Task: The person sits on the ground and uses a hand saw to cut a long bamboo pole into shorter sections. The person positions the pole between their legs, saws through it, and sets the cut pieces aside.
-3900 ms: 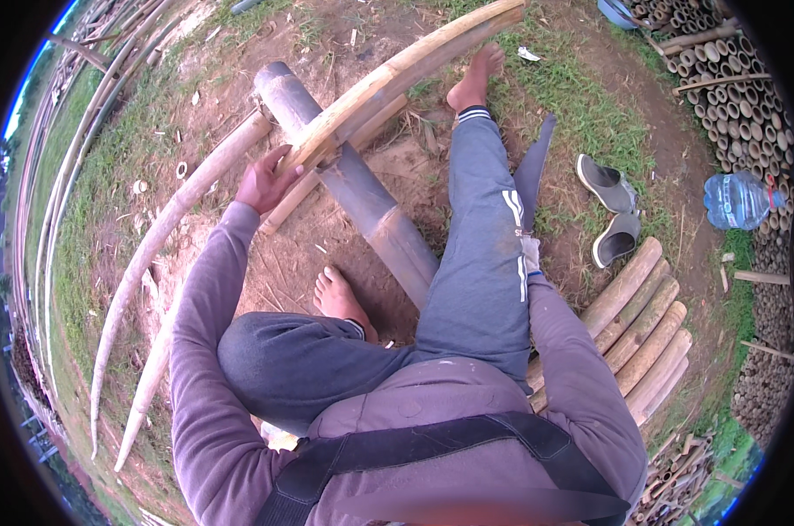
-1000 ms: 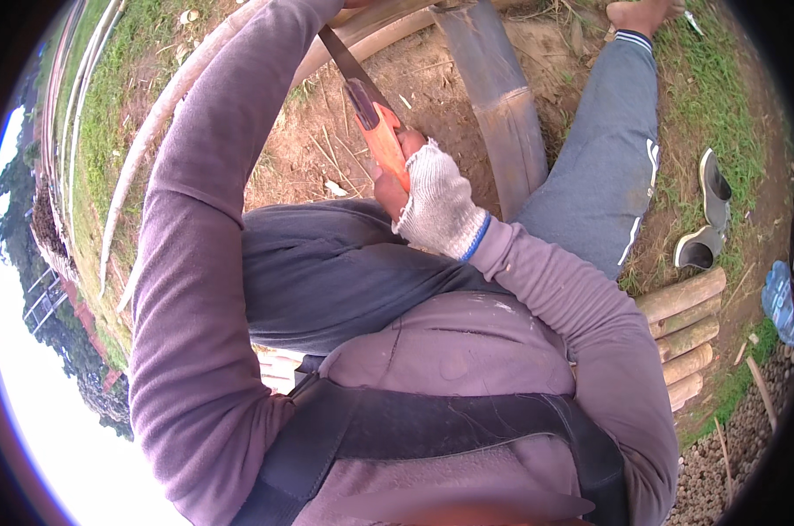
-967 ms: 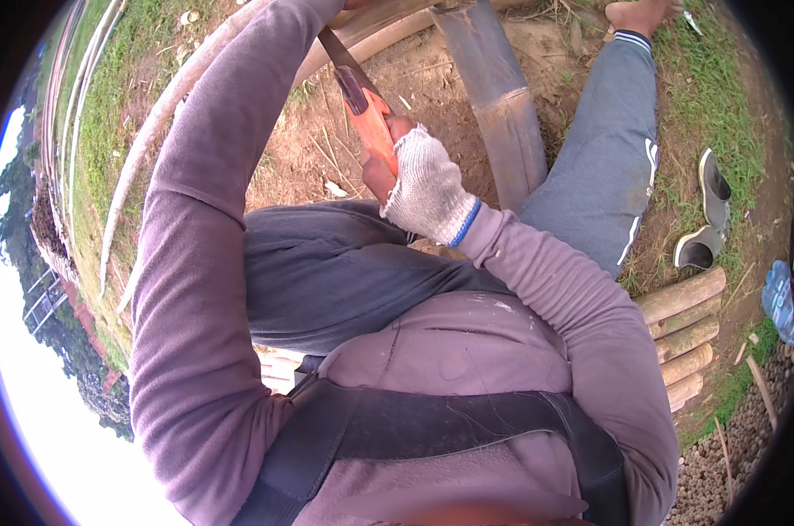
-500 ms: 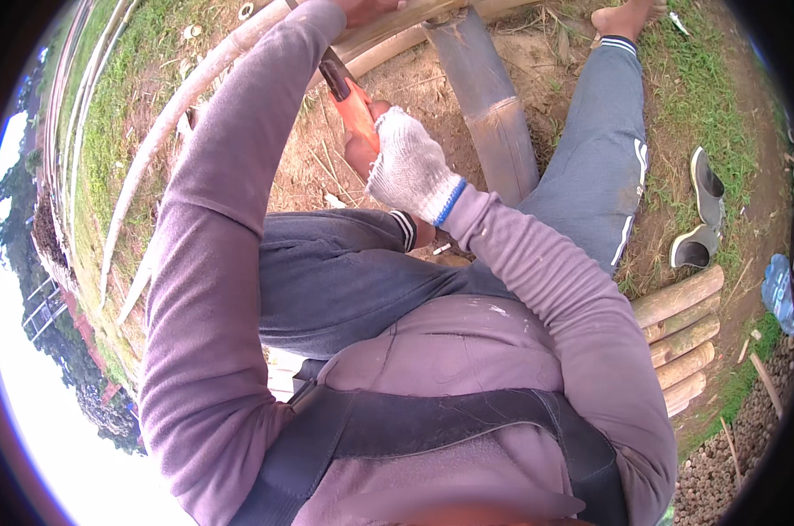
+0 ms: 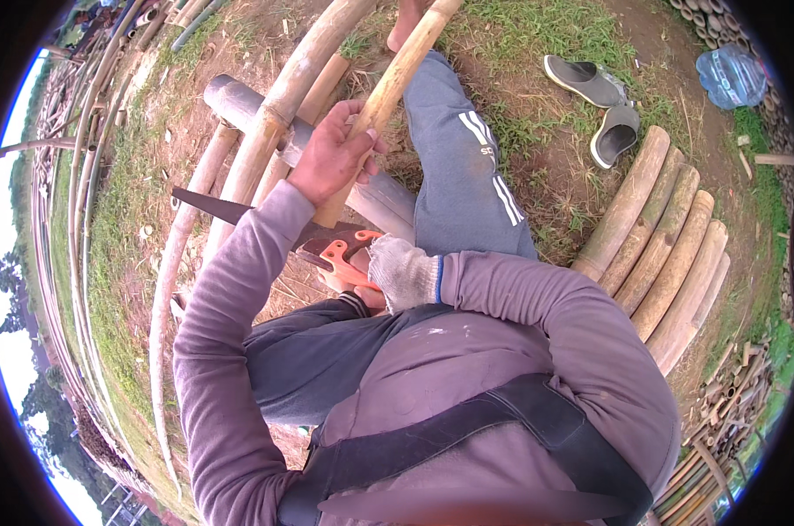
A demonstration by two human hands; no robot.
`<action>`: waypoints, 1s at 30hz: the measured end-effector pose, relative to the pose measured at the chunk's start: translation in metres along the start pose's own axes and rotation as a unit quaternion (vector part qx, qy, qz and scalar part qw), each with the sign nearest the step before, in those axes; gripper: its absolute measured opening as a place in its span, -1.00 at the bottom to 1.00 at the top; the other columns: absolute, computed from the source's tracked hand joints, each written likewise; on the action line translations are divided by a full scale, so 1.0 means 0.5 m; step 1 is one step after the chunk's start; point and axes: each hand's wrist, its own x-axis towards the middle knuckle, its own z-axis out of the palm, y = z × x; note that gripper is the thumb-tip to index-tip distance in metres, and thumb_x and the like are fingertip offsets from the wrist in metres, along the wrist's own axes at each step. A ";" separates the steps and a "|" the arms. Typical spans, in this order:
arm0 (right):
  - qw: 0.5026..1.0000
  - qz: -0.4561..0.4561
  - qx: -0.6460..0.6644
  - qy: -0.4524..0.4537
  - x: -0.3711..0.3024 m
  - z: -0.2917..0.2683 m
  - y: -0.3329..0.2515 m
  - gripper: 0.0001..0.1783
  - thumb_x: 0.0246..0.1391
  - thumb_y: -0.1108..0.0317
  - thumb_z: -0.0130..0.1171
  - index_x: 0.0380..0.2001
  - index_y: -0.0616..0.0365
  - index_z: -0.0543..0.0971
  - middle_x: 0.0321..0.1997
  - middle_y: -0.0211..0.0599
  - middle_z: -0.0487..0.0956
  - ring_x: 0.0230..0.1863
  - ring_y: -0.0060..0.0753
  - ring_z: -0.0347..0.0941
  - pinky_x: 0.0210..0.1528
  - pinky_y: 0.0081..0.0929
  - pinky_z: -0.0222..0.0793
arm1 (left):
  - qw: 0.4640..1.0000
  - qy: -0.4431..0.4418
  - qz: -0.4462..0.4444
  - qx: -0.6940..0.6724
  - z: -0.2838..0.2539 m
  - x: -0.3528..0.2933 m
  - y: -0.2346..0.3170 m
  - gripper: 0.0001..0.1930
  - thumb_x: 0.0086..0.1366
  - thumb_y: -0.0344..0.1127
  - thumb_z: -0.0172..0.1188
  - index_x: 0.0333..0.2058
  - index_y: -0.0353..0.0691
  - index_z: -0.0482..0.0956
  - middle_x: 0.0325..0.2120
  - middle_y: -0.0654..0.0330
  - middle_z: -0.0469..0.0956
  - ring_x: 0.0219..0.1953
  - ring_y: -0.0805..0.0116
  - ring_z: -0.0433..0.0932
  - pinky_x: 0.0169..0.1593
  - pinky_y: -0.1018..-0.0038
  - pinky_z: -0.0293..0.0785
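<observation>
My bare left hand [image 5: 331,156] grips a pale bamboo length [image 5: 407,63] near its lower end, with the piece slanting up and to the right. A white knit glove with a blue cuff covers my right hand [image 5: 401,273], which is closed round the orange handle of a handsaw [image 5: 349,270]. The saw's dark blade [image 5: 211,206] points up to the left and passes behind my left forearm. Just beyond my left hand, long bamboo poles [image 5: 272,118] lie across a thick grey bamboo log [image 5: 237,101].
Several cut bamboo lengths [image 5: 647,245] lie side by side at the right. Beyond them are a pair of grey shoes [image 5: 583,79] and a blue plastic water jug [image 5: 730,77]. My outstretched leg [image 5: 458,158] rests on the ground. More bamboo [image 5: 734,399] is piled at the lower right.
My left hand has come back from the upper edge and now shows a bamboo length in its grip. The saw has come lower, closer to my lap. The view has shifted rightward.
</observation>
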 end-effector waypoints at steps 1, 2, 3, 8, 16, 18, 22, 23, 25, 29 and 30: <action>1.000 -0.011 -0.016 -0.001 0.006 -0.003 -0.002 -0.53 0.10 -0.10 0.21 -0.52 0.11 0.70 -0.44 -0.10 0.69 -0.32 0.00 0.66 -0.20 -0.03 0.48 | 0.999 -0.009 -0.010 -0.050 0.052 0.012 0.010 -0.52 0.54 -0.40 0.09 0.33 -0.32 0.21 -0.28 0.09 0.66 -0.48 0.43 0.63 -0.46 0.45 0.64; 0.999 -0.027 -0.034 0.004 0.008 -0.002 -0.001 -0.51 0.15 -0.10 0.17 -0.50 0.12 0.71 -0.41 -0.10 0.71 -0.31 -0.01 0.67 -0.20 -0.03 0.49 | 0.995 -0.014 -0.015 -0.093 0.112 0.025 0.025 -0.52 0.55 -0.41 0.08 0.34 -0.35 0.18 -0.27 0.07 0.66 -0.48 0.41 0.63 -0.44 0.44 0.65; 0.995 0.020 0.082 -0.057 0.011 0.051 0.018 -0.52 0.27 -0.10 0.12 -0.33 0.11 0.73 -0.28 -0.15 0.75 -0.24 -0.05 0.68 -0.16 -0.02 0.49 | 0.993 -0.029 0.000 -0.118 0.175 0.047 0.028 -0.52 0.55 -0.41 0.06 0.34 -0.34 0.16 -0.26 0.05 0.66 -0.47 0.38 0.64 -0.40 0.40 0.68; 0.892 0.003 0.426 0.150 -0.041 0.156 0.042 -0.49 0.35 -0.08 0.19 0.12 0.09 0.62 -0.03 -0.15 0.73 -0.02 0.03 0.69 0.05 -0.06 0.53 | 0.953 -0.174 0.113 0.222 0.366 0.069 0.049 -0.29 0.56 0.05 0.13 0.41 -0.39 0.22 0.04 -0.21 0.64 -0.05 -0.19 0.70 0.10 0.09 0.62; 0.922 0.010 0.204 0.329 -0.015 -0.036 0.041 -0.59 0.24 0.17 0.41 -0.17 0.25 0.46 -0.38 -0.15 0.55 -0.42 -0.20 0.51 -0.33 -0.23 0.43 | 0.808 -0.083 0.316 0.490 -0.059 -0.133 0.098 -0.44 0.38 0.16 0.30 0.12 -0.16 0.59 -0.28 0.00 0.70 -0.21 -0.05 0.74 -0.14 0.05 0.65; 0.899 0.081 0.242 0.355 -0.002 -0.041 0.044 -0.62 0.23 0.23 0.44 -0.20 0.22 0.44 -0.39 -0.21 0.49 -0.40 -0.33 0.41 -0.29 -0.29 0.41 | 0.828 0.049 0.204 0.520 -0.221 -0.208 0.032 -0.42 0.37 0.22 0.32 0.10 -0.13 0.62 -0.32 0.06 0.68 -0.31 0.10 0.74 -0.20 0.16 0.65; 0.874 0.119 0.205 0.424 0.055 -0.063 0.118 -0.59 0.25 0.20 0.44 -0.14 0.27 0.47 -0.38 -0.17 0.49 -0.40 -0.19 0.42 -0.24 -0.25 0.41 | 0.806 0.357 -0.119 0.457 -0.482 -0.397 -0.227 -0.18 0.26 0.35 0.38 0.33 -0.03 0.51 -0.03 -0.05 0.70 0.04 0.04 0.70 0.12 0.13 0.62; 0.874 0.124 0.162 0.442 0.080 -0.082 0.135 -0.58 0.25 0.20 0.45 -0.13 0.27 0.48 -0.38 -0.17 0.49 -0.40 -0.18 0.43 -0.25 -0.24 0.41 | 0.797 0.393 -0.170 0.427 -0.519 -0.443 -0.291 -0.06 0.23 0.47 0.32 0.38 -0.09 0.44 0.15 -0.17 0.63 0.17 -0.15 0.65 0.27 0.07 0.56; 0.870 0.130 0.103 0.464 0.137 -0.116 0.187 -0.57 0.23 0.21 0.47 -0.12 0.27 0.49 -0.38 -0.16 0.49 -0.39 -0.15 0.45 -0.25 -0.22 0.41 | 0.757 0.490 -0.229 0.366 -0.579 -0.529 -0.434 -0.09 0.29 0.46 0.27 0.37 -0.12 0.47 0.20 -0.13 0.61 0.27 -0.10 0.58 0.35 0.13 0.48; 0.860 0.136 0.029 0.490 0.279 -0.183 0.293 -0.50 0.20 0.13 0.51 -0.10 0.29 0.51 -0.35 -0.08 0.53 -0.37 -0.05 0.50 -0.24 -0.15 0.45 | 0.717 0.521 -0.347 0.308 -0.639 -0.605 -0.543 -0.11 0.34 0.54 0.08 0.30 -0.13 0.57 0.23 -0.10 0.60 0.33 -0.06 0.52 0.41 0.15 0.36; 0.852 0.130 0.010 0.507 0.325 -0.199 0.307 -0.48 0.19 0.10 0.51 -0.10 0.30 0.51 -0.35 -0.05 0.54 -0.36 0.00 0.52 -0.23 -0.13 0.46 | 0.723 0.508 -0.365 0.294 -0.658 -0.618 -0.563 -0.09 0.34 0.56 0.03 0.29 -0.12 0.59 0.24 -0.10 0.60 0.33 -0.07 0.52 0.41 0.16 0.35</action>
